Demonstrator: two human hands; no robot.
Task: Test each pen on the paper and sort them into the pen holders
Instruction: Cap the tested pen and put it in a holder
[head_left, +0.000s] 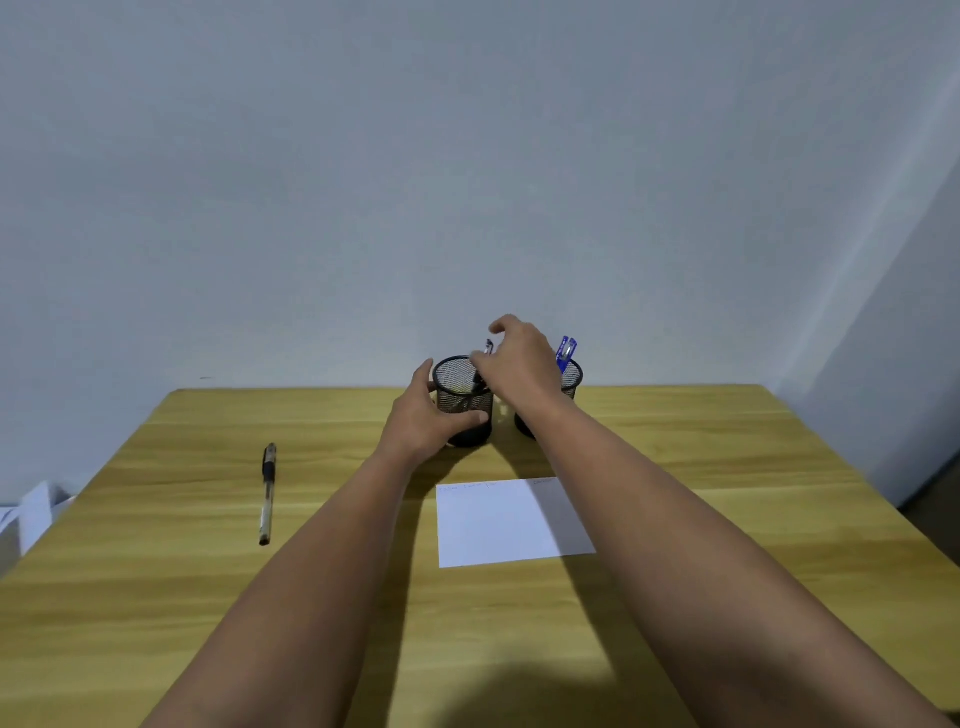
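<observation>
Both forearms reach up from the bottom of the view across the wooden table (727, 467), over a white sheet of paper (509, 525) that carries faint scribbles along its far edge.

Beyond the paper stand two black mesh pen holders, close together near the far edge of the table. The left hand (423, 421) curls round the left pen holder (460, 387), thumb on the near wall and fingers at the far side, steadying it. The right hand (519, 361) hovers over that holder's rim, fingers loosely bent, just at the top of a black pen (480, 371) standing inside; whether it pinches the pen or has let go I cannot tell. The right pen holder (571, 376), half hidden behind the right wrist, has blue pens (565, 353) sticking out.

My reading is that a tested pen is being dropped into its holder (the sorting half of the cycle). One black gel pen (267, 491) lies well to the left on the table, apart from everything. The next move should be to fetch it, bring it to the paper and scribble.
</observation>
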